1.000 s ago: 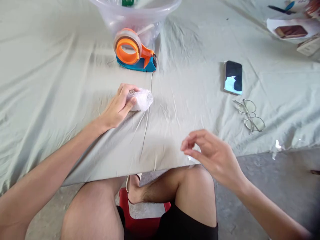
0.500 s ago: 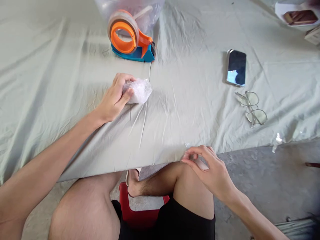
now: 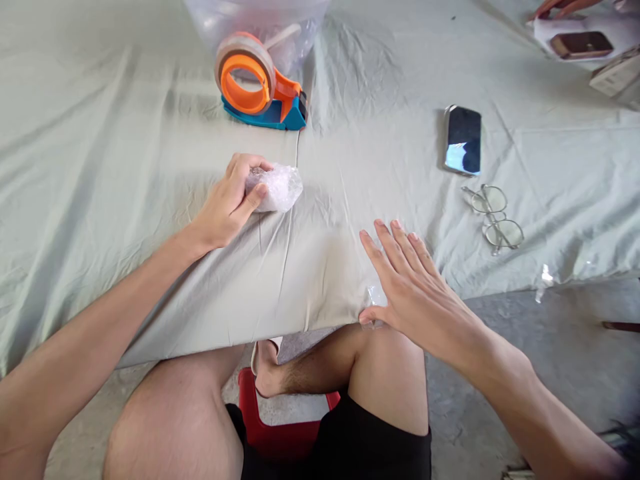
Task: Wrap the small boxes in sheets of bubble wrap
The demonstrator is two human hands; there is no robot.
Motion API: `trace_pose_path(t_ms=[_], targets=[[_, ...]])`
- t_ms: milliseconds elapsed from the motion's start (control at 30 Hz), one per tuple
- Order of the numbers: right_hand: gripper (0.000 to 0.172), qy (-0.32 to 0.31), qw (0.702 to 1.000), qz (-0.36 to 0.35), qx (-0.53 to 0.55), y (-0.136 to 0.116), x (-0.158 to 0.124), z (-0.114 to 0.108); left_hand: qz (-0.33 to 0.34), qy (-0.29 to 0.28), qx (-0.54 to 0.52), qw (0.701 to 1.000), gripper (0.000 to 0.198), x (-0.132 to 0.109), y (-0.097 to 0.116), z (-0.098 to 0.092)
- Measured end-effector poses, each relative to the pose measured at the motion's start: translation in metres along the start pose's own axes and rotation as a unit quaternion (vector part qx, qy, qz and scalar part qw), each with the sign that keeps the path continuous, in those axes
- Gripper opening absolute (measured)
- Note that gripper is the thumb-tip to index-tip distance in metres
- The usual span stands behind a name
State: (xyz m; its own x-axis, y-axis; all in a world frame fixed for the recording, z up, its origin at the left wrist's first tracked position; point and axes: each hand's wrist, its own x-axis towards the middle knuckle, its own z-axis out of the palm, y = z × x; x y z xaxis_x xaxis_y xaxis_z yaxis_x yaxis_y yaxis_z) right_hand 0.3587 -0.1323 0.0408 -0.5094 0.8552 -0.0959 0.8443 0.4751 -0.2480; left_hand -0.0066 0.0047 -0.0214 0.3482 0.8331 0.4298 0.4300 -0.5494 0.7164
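My left hand [image 3: 235, 200] is closed around a small bundle in clear bubble wrap [image 3: 280, 188], which rests on the cloth-covered table. What lies inside the wrap cannot be made out. Near the table's front edge, my right hand [image 3: 405, 280] lies with its fingers stretched out and spread. A strip of clear tape [image 3: 374, 297] hangs at the edge beside its thumb. Beyond the bundle stands an orange and blue tape dispenser [image 3: 287, 107] carrying a roll of tape.
A phone [image 3: 464, 141] and eyeglasses [image 3: 495, 217] lie to the right. Behind the dispenser is a clear plastic bag [image 3: 305, 50]. Another person's hand [image 3: 565, 8] touches a white box [image 3: 540, 33] at the far right. More clear tape [image 3: 545, 280] hangs from the edge.
My right hand has gone from a pinch at the table edge to spread fingers further onto the cloth. The left hand keeps its hold. Another person's hand has appeared at the top right.
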Motion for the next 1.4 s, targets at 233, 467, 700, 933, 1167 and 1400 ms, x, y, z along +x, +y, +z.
trace_pose_path(t_ms=[233,467,700,933,1167,1400], targets=[[0.142,-0.028,0.998,-0.017,0.048,0.019,0.020,-0.002,0.005,-0.006,0.010,1.000,0.047,0.000,0.001,-0.001],[0.141,0.010,1.000,0.008,0.028,0.013,0.021,0.006,0.012,-0.018,0.028,0.999,0.042,-0.002,0.007,-0.001],[0.080,0.158,0.979,-0.011,0.131,-0.002,0.062,-0.023,0.117,0.052,0.142,0.982,0.039,-0.006,0.023,0.002],[0.025,0.500,0.808,-0.243,0.197,-0.026,0.199,-0.002,0.299,0.086,0.257,0.915,0.025,-0.012,0.045,-0.007],[0.034,0.395,0.807,-0.415,0.143,-0.022,0.208,0.025,0.349,0.058,0.238,0.904,0.043,-0.019,0.059,-0.009],[0.061,0.249,0.873,-0.386,0.163,-0.015,0.202,0.021,0.258,0.062,0.294,0.918,0.024,-0.017,0.047,-0.003]])
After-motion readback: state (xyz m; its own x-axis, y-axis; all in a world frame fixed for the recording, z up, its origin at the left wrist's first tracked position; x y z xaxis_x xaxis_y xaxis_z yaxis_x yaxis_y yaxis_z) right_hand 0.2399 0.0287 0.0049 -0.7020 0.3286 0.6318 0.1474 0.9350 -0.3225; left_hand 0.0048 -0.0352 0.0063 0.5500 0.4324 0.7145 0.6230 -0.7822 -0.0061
